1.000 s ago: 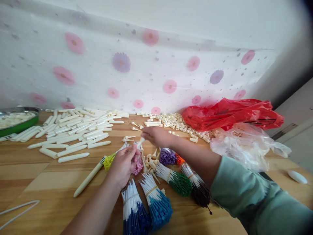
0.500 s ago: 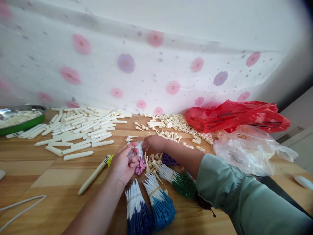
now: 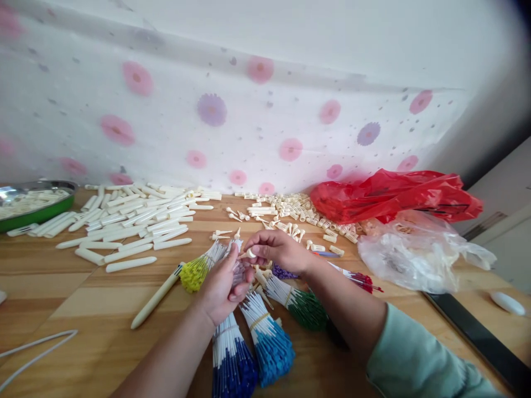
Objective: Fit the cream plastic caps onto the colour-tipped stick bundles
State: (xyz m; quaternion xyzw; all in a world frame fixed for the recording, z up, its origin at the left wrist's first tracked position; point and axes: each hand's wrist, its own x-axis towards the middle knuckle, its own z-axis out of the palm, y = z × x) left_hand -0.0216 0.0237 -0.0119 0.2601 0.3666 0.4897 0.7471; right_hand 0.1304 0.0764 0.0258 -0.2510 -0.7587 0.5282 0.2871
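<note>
My right hand [image 3: 274, 250] pinches a small cream plastic pen part [image 3: 250, 253] with a rounded end, right at the left fingertips. My left hand [image 3: 224, 287] is closed with its thumb up; what lies in its fingers is mostly hidden. Under and around the hands lie banded bundles of white pen refills: a yellow bundle [image 3: 197, 272], a dark blue bundle [image 3: 234, 359], a light blue bundle [image 3: 269, 342], a green bundle [image 3: 298, 301] and a purple bundle [image 3: 284, 272]. Left of them rests a cream pen barrel [image 3: 155, 298] with dark refill ends at its top.
Many white pen barrels [image 3: 136, 221] lie at the back left beside a green-rimmed metal bowl [image 3: 37, 207]. Small slotted cream parts [image 3: 290, 207] spread across the back. A red plastic bag [image 3: 394, 196] and a clear bag [image 3: 415, 254] sit right. A white cable [image 3: 39, 345] curves at left.
My right hand has come up from the loose cream parts, now with one pinched in its fingers. My left hand has shifted slightly right, and the yellow bundle shows more.
</note>
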